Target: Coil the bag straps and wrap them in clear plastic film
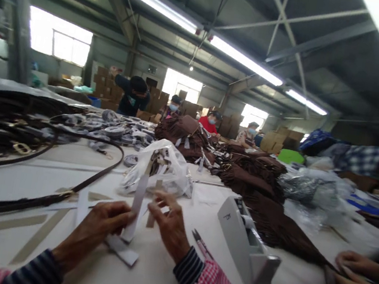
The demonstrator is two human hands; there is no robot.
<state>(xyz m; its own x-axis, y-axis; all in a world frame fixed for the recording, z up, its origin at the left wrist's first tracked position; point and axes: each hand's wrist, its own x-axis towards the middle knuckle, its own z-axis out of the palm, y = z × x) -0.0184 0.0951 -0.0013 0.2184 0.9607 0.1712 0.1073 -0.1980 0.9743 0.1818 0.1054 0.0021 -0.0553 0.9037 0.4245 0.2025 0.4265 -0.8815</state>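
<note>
My left hand (99, 226) pinches a white paper strip (138, 201) that stands nearly upright over the table. Just right of it, my right hand (169, 221) has its thumb and forefinger brought together at a short beige strip (154, 204). Another pale strip (122, 249) lies on the table under my left hand. Behind both hands sits a clear plastic bag (159, 168) with small strap pieces inside. Beige strips (41, 236) lie on the table to the left of my left hand.
A grey tape dispenser (247, 244) and scissors (202, 245) stand or lie to the right. Dark straps (30, 202) cover the left. Brown fringed pieces (255, 182) are piled behind. A neighbour's hands (356, 272) are at the right edge; several people sit or stand farther back.
</note>
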